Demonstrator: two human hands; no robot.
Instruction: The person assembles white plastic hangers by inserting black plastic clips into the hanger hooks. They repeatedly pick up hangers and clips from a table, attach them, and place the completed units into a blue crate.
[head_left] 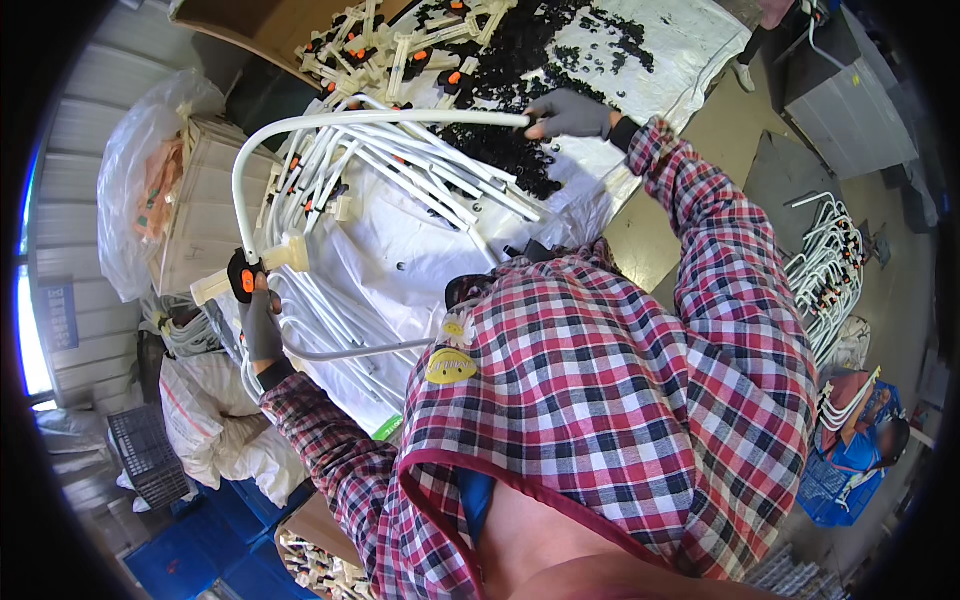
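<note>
My left hand (262,325), in a grey fingerless glove, is closed round a black plastic joint (243,276) with an orange button and a cream crosspiece (293,254). A white bent tube (340,121) rises from this joint, curves over and runs to the right. At its far end my right hand (572,115), gloved in grey, has its fingers closed on the tube; whether a small part is pinched there too is hidden. A second bent length of tube (350,355) runs from below my left hand towards my chest.
White tubes (400,165) lie piled on a white sheet (690,45). Beyond them are heaped small black parts (520,60) and cream connectors (400,65). A cardboard box (215,190) stands left, a sack (215,400) below it. At right, a person (870,440) sits near stacked bent tubes (825,270).
</note>
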